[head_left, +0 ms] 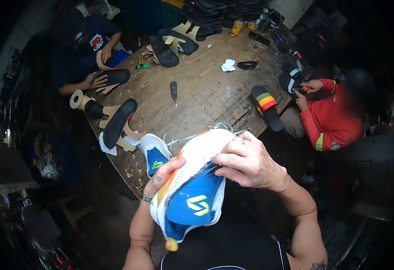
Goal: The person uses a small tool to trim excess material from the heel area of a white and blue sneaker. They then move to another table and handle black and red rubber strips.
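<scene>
In front of my chest I hold a white and blue sneaker [197,198], tilted on its side, with orange at its edge and a yellow-green mark on the blue part. My left hand [164,174] grips it from the left, thumb on the pale side. On the other side my right hand [251,163] is closed, its fingertips pinched at the shoe's edge; a small dark thing shows there, too hidden to name. Loose pale thread [224,126] or lace lies just beyond. A second white and blue sneaker [154,155] rests at the table's near edge.
On the worn wooden table [197,81] lie an awl-like tool [174,92], a striped slide sandal [265,103], black soles [120,121] and a thread spool [77,100]. A person in dark clothing [88,49] works at far left, another in red [332,114] at right.
</scene>
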A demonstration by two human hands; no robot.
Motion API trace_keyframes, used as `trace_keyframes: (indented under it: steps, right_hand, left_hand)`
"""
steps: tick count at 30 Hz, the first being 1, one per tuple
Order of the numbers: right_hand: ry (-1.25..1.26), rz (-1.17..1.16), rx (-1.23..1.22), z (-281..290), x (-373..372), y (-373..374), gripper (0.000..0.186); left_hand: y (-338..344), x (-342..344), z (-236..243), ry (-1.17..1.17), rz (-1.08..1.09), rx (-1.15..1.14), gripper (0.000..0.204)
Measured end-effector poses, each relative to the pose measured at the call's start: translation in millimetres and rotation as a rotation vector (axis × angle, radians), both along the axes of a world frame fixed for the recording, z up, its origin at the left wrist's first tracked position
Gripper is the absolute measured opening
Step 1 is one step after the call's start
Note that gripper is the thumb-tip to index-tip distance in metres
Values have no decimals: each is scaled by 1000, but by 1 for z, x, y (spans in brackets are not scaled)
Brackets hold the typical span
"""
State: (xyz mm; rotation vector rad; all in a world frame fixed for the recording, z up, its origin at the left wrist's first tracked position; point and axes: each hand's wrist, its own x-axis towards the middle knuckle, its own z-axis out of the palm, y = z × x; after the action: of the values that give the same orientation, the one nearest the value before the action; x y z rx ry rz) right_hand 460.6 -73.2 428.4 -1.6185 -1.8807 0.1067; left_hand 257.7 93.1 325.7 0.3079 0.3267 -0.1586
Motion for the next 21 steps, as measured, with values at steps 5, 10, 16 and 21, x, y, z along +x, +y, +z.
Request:
trace_keyframes:
  steps: [5, 10, 16, 21]
  right_hand:
    - [60, 41, -33, -3, -2, 7, 30]
    - [128, 42, -179, 0, -3, 7, 27]
    - [154, 85, -258, 8, 9, 9, 25]
    - [140, 113, -290, 13, 14, 12, 24]
  left_hand:
    - [-23, -7, -2, -110, -79, -465, 63]
    - [-44, -16, 5, 171, 17, -467, 60]
    - [-45, -22, 16, 217, -33, -683, 63]
    - [-45, -23, 24, 197, -83, -855, 66]
